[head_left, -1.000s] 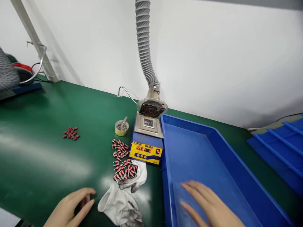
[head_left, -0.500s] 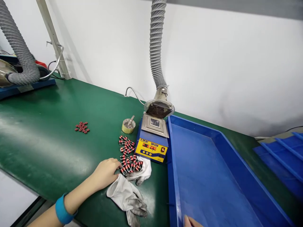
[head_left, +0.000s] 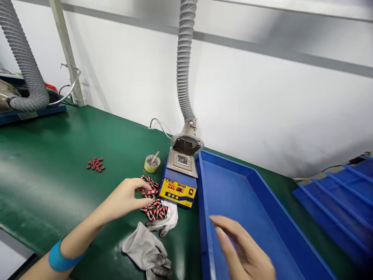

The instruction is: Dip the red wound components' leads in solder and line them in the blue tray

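Green counter (head_left: 43,163) bearing a lengthwise heap of red-banded parts (head_left: 154,212), just beyond the open, curled fingers of the left hand (head_left: 124,198); right hand (head_left: 241,247), open, farther off above a blue tray (head_left: 279,210).

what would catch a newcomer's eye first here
The big blue plastic tray stands out first, lying on the right of the green bench with the right hand over it. Next comes the ribbed grey fume hose, running down to the yellow-panelled soldering station. The left hand, wearing a blue wristband, is at a heap of red-and-black components beside that station.
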A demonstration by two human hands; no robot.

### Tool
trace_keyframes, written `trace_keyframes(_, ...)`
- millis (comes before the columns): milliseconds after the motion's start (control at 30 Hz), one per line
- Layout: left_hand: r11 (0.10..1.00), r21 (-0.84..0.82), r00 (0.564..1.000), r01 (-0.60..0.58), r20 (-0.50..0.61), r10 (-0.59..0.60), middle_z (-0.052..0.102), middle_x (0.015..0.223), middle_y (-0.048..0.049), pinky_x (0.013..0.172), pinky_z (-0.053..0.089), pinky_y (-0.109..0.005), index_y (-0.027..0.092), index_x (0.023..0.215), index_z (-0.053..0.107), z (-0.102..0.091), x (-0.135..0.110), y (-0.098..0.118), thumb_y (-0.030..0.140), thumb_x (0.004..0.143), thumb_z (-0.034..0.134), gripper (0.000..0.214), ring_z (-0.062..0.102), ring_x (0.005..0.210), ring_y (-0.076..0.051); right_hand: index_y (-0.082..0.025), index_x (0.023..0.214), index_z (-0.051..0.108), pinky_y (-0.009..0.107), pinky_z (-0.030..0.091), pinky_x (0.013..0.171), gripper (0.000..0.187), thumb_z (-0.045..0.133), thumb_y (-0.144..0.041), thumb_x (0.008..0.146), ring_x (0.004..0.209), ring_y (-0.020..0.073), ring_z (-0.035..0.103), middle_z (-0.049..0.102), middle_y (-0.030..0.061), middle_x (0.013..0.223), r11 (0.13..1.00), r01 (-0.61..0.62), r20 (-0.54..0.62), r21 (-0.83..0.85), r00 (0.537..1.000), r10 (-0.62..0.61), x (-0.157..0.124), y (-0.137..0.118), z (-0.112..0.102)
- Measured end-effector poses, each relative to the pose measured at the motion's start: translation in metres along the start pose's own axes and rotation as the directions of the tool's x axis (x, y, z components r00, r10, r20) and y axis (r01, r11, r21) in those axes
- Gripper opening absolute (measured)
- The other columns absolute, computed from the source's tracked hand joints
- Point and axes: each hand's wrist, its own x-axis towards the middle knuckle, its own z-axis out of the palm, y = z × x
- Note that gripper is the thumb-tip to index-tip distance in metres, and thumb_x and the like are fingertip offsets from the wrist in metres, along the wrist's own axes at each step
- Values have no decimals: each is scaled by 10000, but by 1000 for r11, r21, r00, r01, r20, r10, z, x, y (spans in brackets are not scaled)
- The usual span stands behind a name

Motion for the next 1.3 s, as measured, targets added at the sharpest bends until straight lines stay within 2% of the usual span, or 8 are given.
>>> trace_keyframes(100,973,-140,982,-186,-16,186,625,869,9,756,415,-232,203,832,636,-5,9,50,261,686,671,160,563,821,-146,-268,1052,568,261,489,793,239,514,-356,836,940,177,586,614,40,1041,901,-80,195,426,981,-5,39,-33,23)
trace_keyframes(200,936,-206,958,-284,-93,271,600,868,21,739,410,-203,200,767,638,3,14,76,186,661,694,121,556,811,-122,-253,966,571,239,486,763,182,550,-362,821,896,148,569,599,19,956,718,-188,228,670,973,42,58,-45,46)
trace_keyframes(333,858,-405,949,-315,-158,273,601,900,3,763,420,-201,198,784,666,19,22,80,167,639,713,156,559,846,-128,-217,799,603,204,482,684,131,655,-325,745,793,116,556,589,-5,845,492,-241,190,837,970,151,64,-42,56)
trace_keyframes(467,626,-743,972,-236,-181,151,653,931,-57,740,461,-236,177,797,702,39,32,78,275,702,679,139,585,874,-173,-206,762,636,180,484,684,149,718,-303,684,758,95,571,621,-11,799,351,-271,186,896,949,256,60,-38,57)
trace_keyframes(733,319,-940,983,-121,-158,-91,688,634,-72,593,502,-226,135,707,698,65,27,81,340,667,729,211,641,658,-173,-224,714,646,206,502,635,149,749,-309,649,686,105,591,646,-8,784,279,-293,188,914,919,347,35,-32,64)
trace_keyframes(900,310,-900,903,-305,-377,-207,709,773,-39,780,504,-223,187,767,697,57,18,69,372,669,738,213,643,838,-162,-213,688,609,203,473,519,203,750,-350,639,561,93,549,607,-11,733,263,-366,247,893,886,392,25,-37,51)
trace_keyframes(1100,345,-939,998,-5,-26,-55,687,927,-98,649,486,-182,153,892,700,66,1,68,401,609,769,382,609,869,-183,-220,707,606,182,479,579,173,719,-350,684,580,68,546,609,-27,742,263,-386,265,884,878,399,22,-39,48)
trace_keyframes(1300,304,-952,979,-34,-94,-183,691,711,-62,414,367,-132,172,738,723,82,-1,79,392,648,737,238,540,537,-79,-225,707,624,179,477,591,162,737,-334,664,613,68,552,617,-34,772,244,-386,280,890,883,376,14,-41,60)
